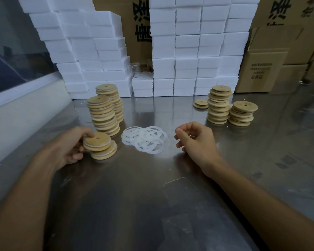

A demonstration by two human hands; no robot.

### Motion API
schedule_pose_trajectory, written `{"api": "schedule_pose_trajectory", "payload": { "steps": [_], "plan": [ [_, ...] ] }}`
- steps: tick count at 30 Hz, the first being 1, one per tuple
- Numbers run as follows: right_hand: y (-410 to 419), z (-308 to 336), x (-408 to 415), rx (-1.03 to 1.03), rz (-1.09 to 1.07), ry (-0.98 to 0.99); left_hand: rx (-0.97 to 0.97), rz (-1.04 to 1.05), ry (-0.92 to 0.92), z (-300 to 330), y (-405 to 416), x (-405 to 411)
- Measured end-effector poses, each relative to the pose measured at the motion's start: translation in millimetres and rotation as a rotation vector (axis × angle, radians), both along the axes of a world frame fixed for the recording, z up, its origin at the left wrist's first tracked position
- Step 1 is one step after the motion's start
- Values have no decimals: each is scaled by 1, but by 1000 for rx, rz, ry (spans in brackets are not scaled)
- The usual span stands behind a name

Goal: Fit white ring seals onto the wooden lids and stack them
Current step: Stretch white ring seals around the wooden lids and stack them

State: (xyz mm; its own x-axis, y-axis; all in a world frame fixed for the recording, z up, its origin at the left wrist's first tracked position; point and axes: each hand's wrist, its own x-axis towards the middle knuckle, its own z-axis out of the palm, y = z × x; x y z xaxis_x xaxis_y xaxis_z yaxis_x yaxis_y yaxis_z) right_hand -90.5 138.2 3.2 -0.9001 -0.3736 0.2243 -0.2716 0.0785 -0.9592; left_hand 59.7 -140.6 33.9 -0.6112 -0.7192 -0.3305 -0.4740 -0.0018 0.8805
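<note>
My left hand (73,147) grips a wooden lid (97,142) with a white ring seal round its edge, held just over another sealed lid (105,153) lying on the steel table (152,196). Behind them rise two tall stacks of sealed lids (103,115). A loose pile of white ring seals (145,139) lies in the middle. My right hand (196,140) hovers to the right of that pile with fingers loosely curled and nothing in it. Bare wooden lids stand in stacks at the right (218,105), (242,114), with a low pair of lids (201,104) beside them.
White foam boxes (187,51) are piled in a wall along the back of the table. Cardboard cartons (259,69) stand at the back right. A pale ledge (25,109) runs along the left edge.
</note>
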Motion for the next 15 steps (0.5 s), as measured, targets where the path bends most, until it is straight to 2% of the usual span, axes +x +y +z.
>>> {"api": "schedule_pose_trajectory", "payload": {
  "steps": [5, 15],
  "plan": [
    [0, 1, 1, 5, -2, 5, -152, -11, -109, -1, 4, -7],
    [0, 2, 2, 20, 0, 17, -200, -49, -183, 3, 6, -6]
  ]
}}
